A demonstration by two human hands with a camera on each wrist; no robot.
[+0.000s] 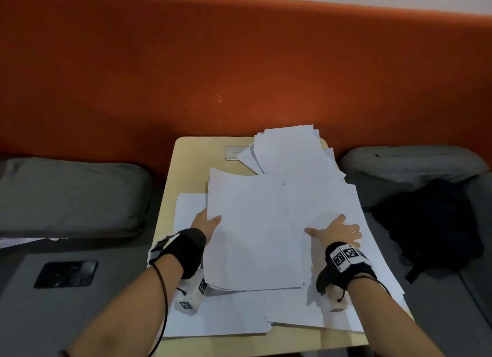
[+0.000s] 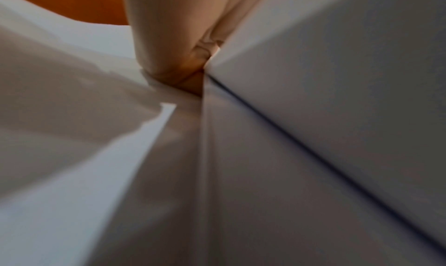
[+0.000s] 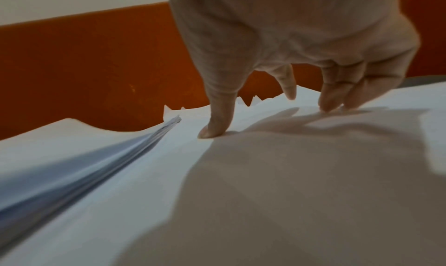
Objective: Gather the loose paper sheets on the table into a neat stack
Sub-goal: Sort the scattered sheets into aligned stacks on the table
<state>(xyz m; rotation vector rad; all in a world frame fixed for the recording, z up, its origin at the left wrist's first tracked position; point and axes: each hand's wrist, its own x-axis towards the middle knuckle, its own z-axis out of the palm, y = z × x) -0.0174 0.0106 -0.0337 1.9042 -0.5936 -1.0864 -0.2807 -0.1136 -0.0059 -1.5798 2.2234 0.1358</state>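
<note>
White paper sheets cover most of a small beige table (image 1: 186,154). A thick bundle of sheets (image 1: 253,228) lies in the middle, its left side lifted. My left hand (image 1: 207,222) pinches that bundle's left edge, thumb on top and fingers hidden beneath; the left wrist view shows the thumb (image 2: 166,46) against the bundle's edge (image 2: 313,79). My right hand (image 1: 338,230) rests spread on the sheets (image 1: 332,204) at the right, fingertips (image 3: 212,130) pressing the paper (image 3: 289,174). More loose sheets (image 1: 290,148) fan out at the far right corner, and others (image 1: 226,314) lie near the front edge.
An orange padded backrest (image 1: 239,77) rises behind the table. Grey cushions sit at left (image 1: 69,194) and right (image 1: 410,164). A black bag (image 1: 431,223) lies at the right. A dark phone (image 1: 66,274) rests on a grey surface at the left.
</note>
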